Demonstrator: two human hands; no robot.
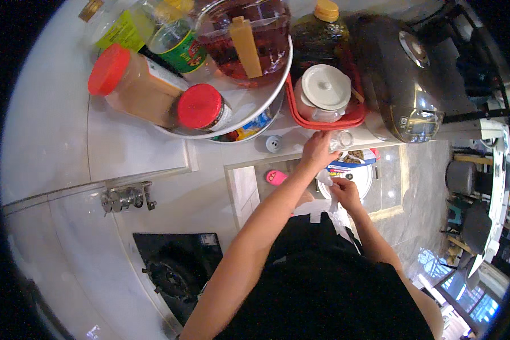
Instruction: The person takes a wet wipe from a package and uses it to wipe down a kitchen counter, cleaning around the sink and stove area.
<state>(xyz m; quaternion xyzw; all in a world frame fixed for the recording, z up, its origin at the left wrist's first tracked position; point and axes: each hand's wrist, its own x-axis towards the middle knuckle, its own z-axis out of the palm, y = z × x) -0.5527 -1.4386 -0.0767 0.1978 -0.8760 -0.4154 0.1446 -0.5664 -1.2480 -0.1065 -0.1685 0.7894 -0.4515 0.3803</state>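
Observation:
My left hand [318,149] is at the counter's front edge, its thumb and fingers around the side of a small clear glass jar [342,139]. Directly behind the jar is a red plastic basket [331,125] with a white lidded ceramic pot [326,87] in it. Lower and nearer my body, my right hand [347,193] pinches a crumpled white tissue or thin cloth [325,177]. Part of the white material hangs below the fingers. A small round white lid or cap [274,143] with dark holes lies on the counter, left of my left hand.
A white tiered rack [276,102] bears a red-capped jar [200,106], a larger red-lidded container [140,85] and bottles. A dark rice cooker [397,80] stands right of the basket. Below are a round white lid [363,180] and a gas hob [176,267].

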